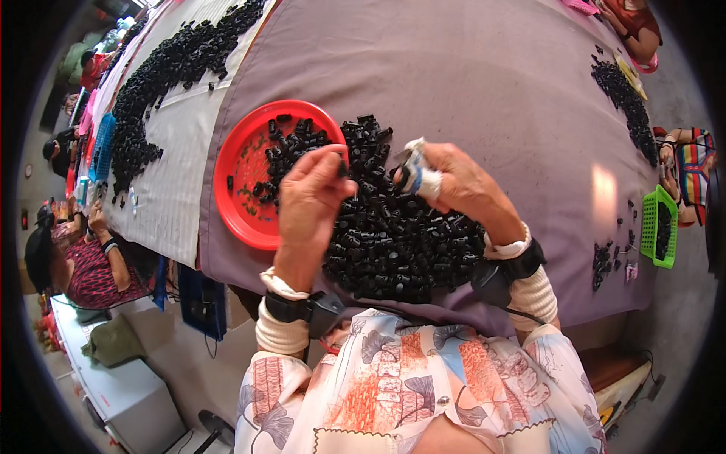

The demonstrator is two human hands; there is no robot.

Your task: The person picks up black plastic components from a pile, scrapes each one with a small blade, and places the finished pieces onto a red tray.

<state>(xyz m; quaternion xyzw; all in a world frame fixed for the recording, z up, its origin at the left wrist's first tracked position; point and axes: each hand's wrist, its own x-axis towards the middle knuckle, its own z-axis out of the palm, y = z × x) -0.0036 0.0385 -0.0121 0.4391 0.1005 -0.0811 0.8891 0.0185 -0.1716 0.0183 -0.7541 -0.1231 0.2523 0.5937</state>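
Observation:
My left hand (pixel 308 189) is raised over the right side of a red round tray (pixel 236 216), with its fingers pinched on a small black plastic part (pixel 342 169). Across from it, above the heap, my right hand (pixel 454 178) is closed, and white and blue cloth wraps its thumb and finger. Something small and greyish pokes out at those fingertips; its kind is too small to tell. Beneath both hands spreads a heap of small black plastic parts (pixel 401 253). More such parts (pixel 291 144) lie in the tray, whose floor has a coloured pattern.
A purple-grey cloth (pixel 469 68) covers the table. Long black heaps (pixel 178 64) lie at the far left, another (pixel 624 98) at the right. A green basket (pixel 659 227) stands at the right edge, a blue basket (pixel 103 147) at left. Other people sit around the table.

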